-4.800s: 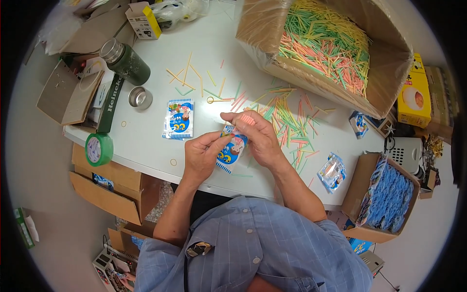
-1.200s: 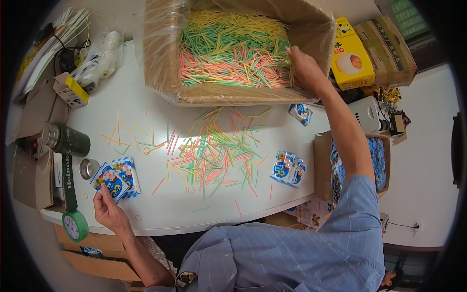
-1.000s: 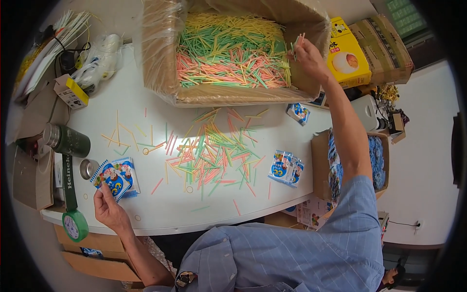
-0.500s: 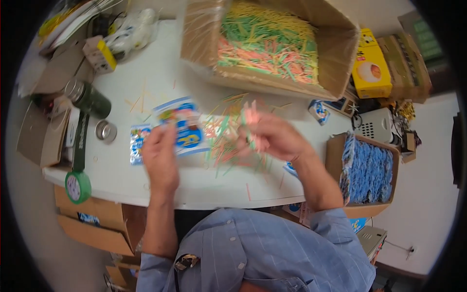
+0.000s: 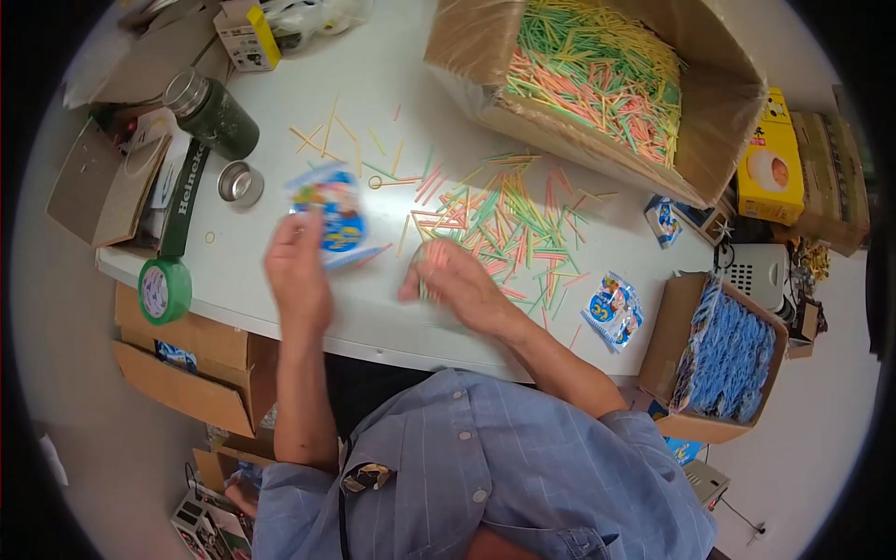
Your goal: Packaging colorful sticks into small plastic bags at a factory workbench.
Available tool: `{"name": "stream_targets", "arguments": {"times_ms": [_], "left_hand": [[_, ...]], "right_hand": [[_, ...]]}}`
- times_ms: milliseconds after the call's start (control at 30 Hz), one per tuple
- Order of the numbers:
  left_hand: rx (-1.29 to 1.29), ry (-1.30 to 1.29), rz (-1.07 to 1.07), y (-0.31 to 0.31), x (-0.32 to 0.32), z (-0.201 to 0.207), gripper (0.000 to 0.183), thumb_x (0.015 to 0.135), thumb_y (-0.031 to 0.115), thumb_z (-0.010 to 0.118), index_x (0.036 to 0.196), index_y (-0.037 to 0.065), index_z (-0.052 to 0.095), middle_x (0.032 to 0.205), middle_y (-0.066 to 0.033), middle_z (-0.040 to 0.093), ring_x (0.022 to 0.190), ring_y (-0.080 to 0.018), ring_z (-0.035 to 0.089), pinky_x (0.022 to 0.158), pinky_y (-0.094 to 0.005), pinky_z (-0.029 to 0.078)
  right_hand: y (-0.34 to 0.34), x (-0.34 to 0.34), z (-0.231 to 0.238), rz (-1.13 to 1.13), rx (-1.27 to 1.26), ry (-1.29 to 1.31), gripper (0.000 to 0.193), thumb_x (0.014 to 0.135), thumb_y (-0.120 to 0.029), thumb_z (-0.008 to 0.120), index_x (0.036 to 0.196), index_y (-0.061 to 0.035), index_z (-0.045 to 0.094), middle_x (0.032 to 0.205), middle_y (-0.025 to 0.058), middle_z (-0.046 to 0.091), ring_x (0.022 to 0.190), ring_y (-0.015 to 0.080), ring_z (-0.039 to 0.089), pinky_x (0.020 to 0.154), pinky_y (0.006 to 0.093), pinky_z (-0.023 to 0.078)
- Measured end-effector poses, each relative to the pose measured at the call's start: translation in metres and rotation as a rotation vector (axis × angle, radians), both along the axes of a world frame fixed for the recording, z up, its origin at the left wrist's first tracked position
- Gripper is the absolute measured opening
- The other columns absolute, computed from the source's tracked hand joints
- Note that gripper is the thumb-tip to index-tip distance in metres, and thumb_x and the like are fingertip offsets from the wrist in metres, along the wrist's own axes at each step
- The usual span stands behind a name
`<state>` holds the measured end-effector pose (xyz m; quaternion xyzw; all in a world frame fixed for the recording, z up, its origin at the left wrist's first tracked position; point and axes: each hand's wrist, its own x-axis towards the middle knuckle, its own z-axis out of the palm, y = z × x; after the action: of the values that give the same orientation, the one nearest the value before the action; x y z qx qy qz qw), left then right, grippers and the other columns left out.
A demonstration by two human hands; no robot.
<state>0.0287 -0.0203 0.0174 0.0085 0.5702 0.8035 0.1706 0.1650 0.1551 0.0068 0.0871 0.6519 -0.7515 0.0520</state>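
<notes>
Moved: both hands lower and closer to the near edge than half a second ago; the right hand (image 5: 457, 285), which reached into the big carton a second ago, is down on the tabletop (image 5: 392, 84).
Left hand: left hand (image 5: 297, 271) at the lower edge of a blue printed packet (image 5: 329, 213); fingers curled onto it. Motion blur, so I cannot tell a firm grip from a plain touch.
Packet place: left of tabletop centre, between the near edge and a small metal cap (image 5: 240, 183).
Right hand: just right of the packet, fingers closed narrow around a small bunch of coloured sticks (image 5: 429, 257), at the left fringe of the loose stick pile (image 5: 509, 229).
Open room: bare strip of tabletop along the near edge under both hands; bare patch toward the far left corner, crossed by a few stray sticks.
Edges: big open carton (image 5: 597, 89) full of sticks fills the far right part; second packet (image 5: 611, 308) lies near the right end of the near edge; dark green bottle (image 5: 213, 114) stands at the left edge beside a flat cardboard stack; green tape roll (image 5: 164, 290) hangs at the near left corner.
Off the tabletop: open box of blue packets (image 5: 733, 359) right of it; brown cartons below the near left corner.
Hidden/unclear: right fingertips blurred, stick count unreadable; packet's lower edge covered by the left fingers.
</notes>
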Motion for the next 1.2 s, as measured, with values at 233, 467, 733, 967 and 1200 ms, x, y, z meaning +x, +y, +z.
{"name": "stream_targets", "arguments": {"times_ms": [233,467,733,967,1200], "left_hand": [[0.167,-0.171,0.233,-0.054,-0.019,0.006,0.025,0.100,0.019,0.059,0.118,0.002,0.060,0.109,-0.0078,0.069,0.091,-0.0130,0.069,0.075,-0.0276,0.058],[0.174,-0.248,0.255,-0.058,-0.008,-0.006,0.020,0.098,0.016,0.062,0.112,0.003,0.062,0.103,-0.0053,0.070,0.088,-0.0110,0.068,0.075,-0.0252,0.056],[0.114,-0.230,0.149,-0.041,-0.007,-0.005,0.026,0.094,0.013,0.068,0.113,-0.004,0.064,0.101,-0.0092,0.072,0.084,-0.0116,0.069,0.075,-0.0242,0.056],[-0.063,-0.203,-0.119,-0.013,0.010,-0.004,0.021,0.090,0.009,0.071,0.105,-0.006,0.069,0.093,-0.0105,0.073,0.077,-0.0107,0.069,0.071,-0.0226,0.054],[-0.319,0.101,-0.244,-0.001,0.024,-0.014,0.018,0.096,0.012,0.065,0.098,-0.004,0.071,0.079,-0.0003,0.069,0.068,-0.0015,0.056,0.060,-0.0189,0.045]], "right_hand": [[-0.009,-0.072,-0.025,-0.222,0.240,0.391,0.016,0.104,-0.015,0.047,0.114,-0.0023,0.047,0.103,0.0081,0.065,0.093,0.0128,0.059,0.091,0.0291,0.045],[-0.018,-0.093,-0.042,-0.035,0.504,0.226,0.017,0.104,-0.016,0.049,0.117,-0.0051,0.048,0.099,0.0120,0.067,0.093,0.0178,0.064,0.085,0.0322,0.048],[-0.013,-0.094,-0.040,-0.081,0.245,0.161,0.018,0.103,-0.016,0.049,0.115,-0.0017,0.050,0.103,0.0127,0.068,0.102,0.0237,0.066,0.090,0.0336,0.049],[0.008,-0.089,-0.022,-0.422,-0.633,0.120,0.016,0.101,-0.012,0.053,0.114,-0.0026,0.051,0.105,0.0111,0.064,0.110,0.0314,0.064,0.100,0.0407,0.048],[0.022,-0.070,0.002,-0.450,-0.746,0.257,0.016,0.102,-0.014,0.053,0.115,-0.0051,0.051,0.106,0.0088,0.064,0.116,0.0317,0.061,0.109,0.0452,0.043]]}}
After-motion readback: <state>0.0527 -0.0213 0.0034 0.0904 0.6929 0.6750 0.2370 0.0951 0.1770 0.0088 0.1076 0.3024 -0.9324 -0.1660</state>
